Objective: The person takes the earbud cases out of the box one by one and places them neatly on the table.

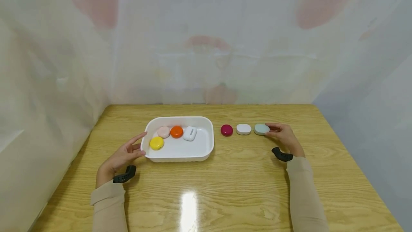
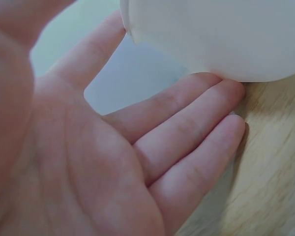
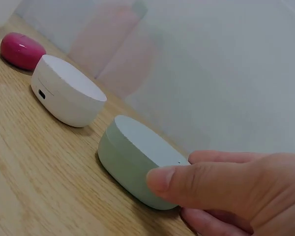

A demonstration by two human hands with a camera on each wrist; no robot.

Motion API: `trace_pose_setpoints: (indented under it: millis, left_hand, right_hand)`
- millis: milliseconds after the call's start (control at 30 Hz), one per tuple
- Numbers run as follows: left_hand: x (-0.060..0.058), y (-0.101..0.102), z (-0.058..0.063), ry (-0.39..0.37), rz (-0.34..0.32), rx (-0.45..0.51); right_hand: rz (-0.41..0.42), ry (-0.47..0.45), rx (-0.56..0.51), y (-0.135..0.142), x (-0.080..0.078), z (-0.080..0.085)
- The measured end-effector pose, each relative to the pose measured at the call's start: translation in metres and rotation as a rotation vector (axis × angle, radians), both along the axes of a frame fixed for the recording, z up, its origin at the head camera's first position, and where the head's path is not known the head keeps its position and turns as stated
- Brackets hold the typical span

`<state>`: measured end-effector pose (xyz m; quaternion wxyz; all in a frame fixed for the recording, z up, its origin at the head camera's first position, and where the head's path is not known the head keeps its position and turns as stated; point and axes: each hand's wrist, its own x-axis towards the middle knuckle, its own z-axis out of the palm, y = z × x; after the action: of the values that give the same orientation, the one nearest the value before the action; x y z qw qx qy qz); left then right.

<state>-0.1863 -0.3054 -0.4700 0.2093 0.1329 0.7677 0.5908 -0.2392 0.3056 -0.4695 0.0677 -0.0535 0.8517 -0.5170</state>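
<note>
Pinching the pale green case [image 1: 260, 129] by its right end, thumb against fingers, the right hand [image 1: 284, 137] holds it at the right end of a row on the wood-grain table [image 1: 241, 189]. From my remote feed, its flat top faces up and its long axis runs left to right, in line with the white oval case [image 1: 243, 129] just beside it. A crimson case [image 1: 226, 130] comes next, then the white tray [image 1: 180, 152]; the left hand [image 1: 119, 158] touches its left end, fingers extended. I see pale sheeting [image 1: 257, 74] with pink blotches behind.
</note>
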Motion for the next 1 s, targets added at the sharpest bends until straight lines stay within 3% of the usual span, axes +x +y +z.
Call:
trace_pose_setpoints:
  millis: [233, 500, 667, 767, 1000]
  left_hand:
    - [0.000, 0.000, 0.002, -0.001, 0.001, 0.001]
    - [0.000, 0.002, 0.005, -0.003, -0.011, 0.015]
    - [0.000, 0.002, 0.004, -0.006, -0.008, 0.016]
    - [0.000, 0.002, 0.003, -0.010, -0.007, 0.015]
    - [0.001, 0.001, 0.002, -0.005, -0.006, 0.009]
  right_hand:
    - [0.024, 0.009, -0.031, 0.001, -0.002, 0.002]
    - [-0.073, 0.044, 0.049, -0.004, -0.004, 0.014]
    - [-0.099, 0.130, 0.019, -0.017, -0.002, 0.025]
    - [-0.082, 0.173, -0.036, -0.029, -0.002, 0.031]
    - [0.034, 0.163, -0.066, -0.068, 0.000, 0.040]
